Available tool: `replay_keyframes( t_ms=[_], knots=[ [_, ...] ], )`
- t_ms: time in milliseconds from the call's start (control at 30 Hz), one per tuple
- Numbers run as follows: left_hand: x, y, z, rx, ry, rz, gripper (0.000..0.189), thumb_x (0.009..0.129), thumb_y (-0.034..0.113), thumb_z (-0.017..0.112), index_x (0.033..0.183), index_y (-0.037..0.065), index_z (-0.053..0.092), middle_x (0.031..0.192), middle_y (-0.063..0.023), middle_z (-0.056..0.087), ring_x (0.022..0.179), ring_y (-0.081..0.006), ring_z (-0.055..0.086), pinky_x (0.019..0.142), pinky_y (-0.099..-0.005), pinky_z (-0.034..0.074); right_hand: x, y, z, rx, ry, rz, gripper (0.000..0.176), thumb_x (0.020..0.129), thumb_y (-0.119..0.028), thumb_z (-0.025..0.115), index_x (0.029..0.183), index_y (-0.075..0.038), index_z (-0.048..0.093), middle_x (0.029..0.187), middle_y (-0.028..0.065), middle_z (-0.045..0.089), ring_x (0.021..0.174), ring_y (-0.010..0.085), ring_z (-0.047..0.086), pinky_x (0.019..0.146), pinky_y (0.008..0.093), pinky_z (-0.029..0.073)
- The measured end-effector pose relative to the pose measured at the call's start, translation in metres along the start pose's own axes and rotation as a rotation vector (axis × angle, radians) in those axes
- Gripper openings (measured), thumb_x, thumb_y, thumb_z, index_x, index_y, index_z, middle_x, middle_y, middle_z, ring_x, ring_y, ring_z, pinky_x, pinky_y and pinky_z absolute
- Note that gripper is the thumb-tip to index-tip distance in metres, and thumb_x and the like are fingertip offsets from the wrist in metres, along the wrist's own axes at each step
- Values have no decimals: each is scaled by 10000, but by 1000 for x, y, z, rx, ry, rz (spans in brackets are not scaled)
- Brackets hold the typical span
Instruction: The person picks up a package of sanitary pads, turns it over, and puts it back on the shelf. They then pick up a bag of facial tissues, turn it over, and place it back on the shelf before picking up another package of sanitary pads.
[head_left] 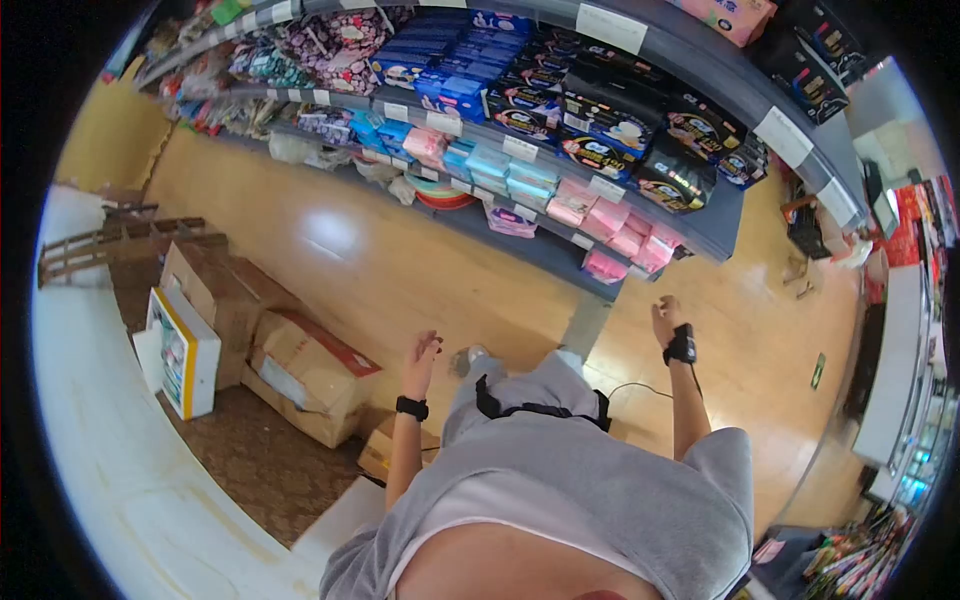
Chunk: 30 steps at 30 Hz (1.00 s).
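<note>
My left hand (421, 364) hangs in the air in front of my body, a black band on its wrist. Its fingers are loosely bent and apart, with nothing in them. To its left, brown cardboard boxes (312, 372) stand on the floor. My right hand (664, 320) hovers on the other side, a black strapped device (680, 345) with a cable at its wrist. Its fingers are bent a little, and no object shows in them. Beyond it, pink packages (628, 235) lie on the low shelf, apart from the hand.
A long shelf unit (725, 215) crosses ahead, stocked with black packages (605, 115), blue packages (455, 92) and patterned bundles. At the left stand a white counter (120, 470) and a white-and-yellow box (185, 352). Another counter (890, 365) runs along the right, with goods behind.
</note>
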<state>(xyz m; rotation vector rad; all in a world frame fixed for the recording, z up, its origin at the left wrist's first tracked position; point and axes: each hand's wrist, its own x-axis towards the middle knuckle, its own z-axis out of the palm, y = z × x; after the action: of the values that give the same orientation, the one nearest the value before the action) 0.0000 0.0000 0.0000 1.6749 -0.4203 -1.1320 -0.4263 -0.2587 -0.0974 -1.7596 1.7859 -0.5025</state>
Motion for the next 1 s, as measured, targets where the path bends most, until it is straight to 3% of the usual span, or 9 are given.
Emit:
replay_keyframes(
  t_ms=[67,100,167,300,567,733,833,933,1000],
  knots=[
    [-1,-1,2,18,-46,50,302,816,137,506,1097,26,501,1033,-92,558,940,-168,522,818,-295,400,-26,-46,-15,-255,-32,-104,328,727,-169,572,1014,-43,475,940,161,513,879,286,515,734,408,418],
    [26,23,-69,114,-27,78,302,816,137,506,1097,26,501,1033,-92,558,940,-168,522,818,-295,400,-36,-101,63,-155,-39,-81,328,727,-169,572,1014,-43,475,940,161,513,879,286,515,734,408,418],
    [50,4,-76,204,-98,210,279,819,117,504,1078,16,504,1013,-87,562,934,-162,523,822,-287,400,-36,-115,68,-422,-62,-102,368,727,-209,564,1044,-55,457,996,142,497,950,303,479,772,442,385],
    [79,21,-62,337,-202,157,266,819,107,506,1065,6,501,1024,-81,554,945,-158,519,829,-277,397,-49,-148,64,-439,-99,-32,419,726,-243,558,1086,-68,431,1049,123,478,1001,306,449,801,463,356],
    [104,54,49,368,-390,353,254,796,113,531,1042,53,514,976,-51,550,851,-143,527,732,-262,423,-30,-143,47,-396,72,-37,477,710,-226,586,1129,-81,410,1087,120,463,1007,303,447,796,461,362],
    [114,59,116,341,-471,344,248,804,105,525,1048,59,511,1002,-33,540,865,-122,512,747,-254,407,12,-127,54,-400,128,-52,515,710,-271,593,1140,-65,399,1124,132,449,1017,297,446,813,447,370],
    [136,39,147,319,-530,326,247,816,107,515,1057,58,507,1004,-32,534,878,-113,498,763,-245,393,41,-120,62,-352,146,-72,587,690,-264,623,1178,-66,365,1137,141,431,1018,310,451,822,422,382],
    [169,18,174,368,-633,394,260,810,113,524,1061,47,503,1002,-42,538,875,-117,512,752,-245,402,77,-115,75,-53,96,-194,693,653,-227,663,1211,-39,298,1176,180,384,1070,355,406,849,410,383],
    [201,-4,187,406,-679,396,259,810,117,527,1058,45,504,1002,-43,536,873,-120,516,756,-249,401,106,-96,97,-20,112,-227,723,644,-237,668,1217,-27,281,1184,204,372,1070,368,401,853,415,378]
  ],
)
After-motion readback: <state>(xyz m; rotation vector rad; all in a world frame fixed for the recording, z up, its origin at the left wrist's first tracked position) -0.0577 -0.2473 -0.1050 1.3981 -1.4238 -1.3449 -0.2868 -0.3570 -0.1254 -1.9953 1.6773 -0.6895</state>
